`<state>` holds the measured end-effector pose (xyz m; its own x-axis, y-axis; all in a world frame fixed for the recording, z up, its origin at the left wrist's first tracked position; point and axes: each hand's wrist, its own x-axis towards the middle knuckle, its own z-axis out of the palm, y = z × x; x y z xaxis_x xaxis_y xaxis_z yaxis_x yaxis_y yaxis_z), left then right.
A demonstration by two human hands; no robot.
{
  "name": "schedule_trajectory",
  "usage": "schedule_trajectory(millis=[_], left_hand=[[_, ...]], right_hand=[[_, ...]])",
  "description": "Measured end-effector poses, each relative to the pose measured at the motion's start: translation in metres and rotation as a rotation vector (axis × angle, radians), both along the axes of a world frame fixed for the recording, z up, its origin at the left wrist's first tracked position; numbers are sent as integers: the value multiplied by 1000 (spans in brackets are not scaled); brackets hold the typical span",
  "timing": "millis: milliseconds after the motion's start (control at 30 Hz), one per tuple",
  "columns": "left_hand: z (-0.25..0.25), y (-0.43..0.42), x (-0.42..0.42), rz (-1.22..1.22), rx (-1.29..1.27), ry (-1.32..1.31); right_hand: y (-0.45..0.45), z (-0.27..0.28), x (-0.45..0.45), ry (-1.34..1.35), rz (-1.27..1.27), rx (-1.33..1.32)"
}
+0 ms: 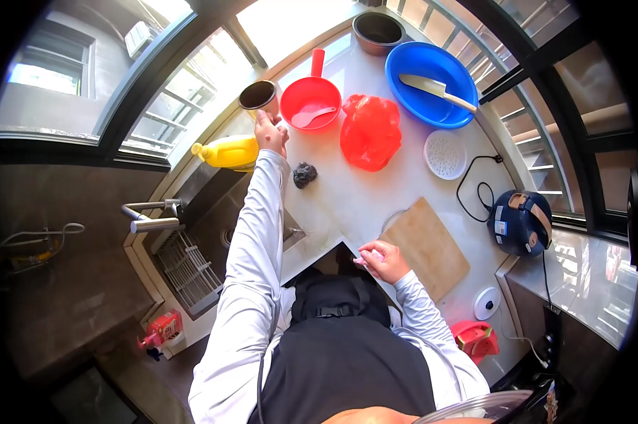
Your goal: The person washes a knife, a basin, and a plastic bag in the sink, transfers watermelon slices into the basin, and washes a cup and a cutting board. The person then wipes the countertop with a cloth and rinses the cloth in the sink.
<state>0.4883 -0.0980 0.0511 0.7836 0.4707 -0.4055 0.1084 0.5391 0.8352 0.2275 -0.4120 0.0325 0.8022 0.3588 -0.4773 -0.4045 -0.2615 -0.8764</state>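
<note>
Bright daylight through the windows (290, 25) washes out the panes; wide-angle distortion bends the black-cornered edges.

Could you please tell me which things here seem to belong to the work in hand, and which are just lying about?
Seemingly in use:
- brown cup, at the left hand
- small pink item, in the right hand

Lying about:
- blue basin holding a knife
- red pan
- red bag
- yellow bottle
- wooden board

Black is being shown inside the pot (257, 95), pink by the small item (366, 259), red by the pan (310, 88) and bag (370, 134), blue by the basin (416, 106); the white strainer (445, 155) is being patterned with dots.
</note>
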Motion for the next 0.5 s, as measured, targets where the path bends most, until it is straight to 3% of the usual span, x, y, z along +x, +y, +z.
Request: schedule_trajectory(millis=[67, 267, 333, 500], left_hand=[[-15, -1, 17, 64, -1, -30], [-52, -2, 46, 226, 28, 70], [-69, 6, 46, 204, -15, 37], [-104, 20, 46, 187, -128, 1]], right_hand=[[-6, 6, -3, 151, -46, 55], [-22, 7, -12, 205, -96, 62], [-23, 16, -6, 121, -83, 8], [-28, 4, -4, 225, -134, 24]])
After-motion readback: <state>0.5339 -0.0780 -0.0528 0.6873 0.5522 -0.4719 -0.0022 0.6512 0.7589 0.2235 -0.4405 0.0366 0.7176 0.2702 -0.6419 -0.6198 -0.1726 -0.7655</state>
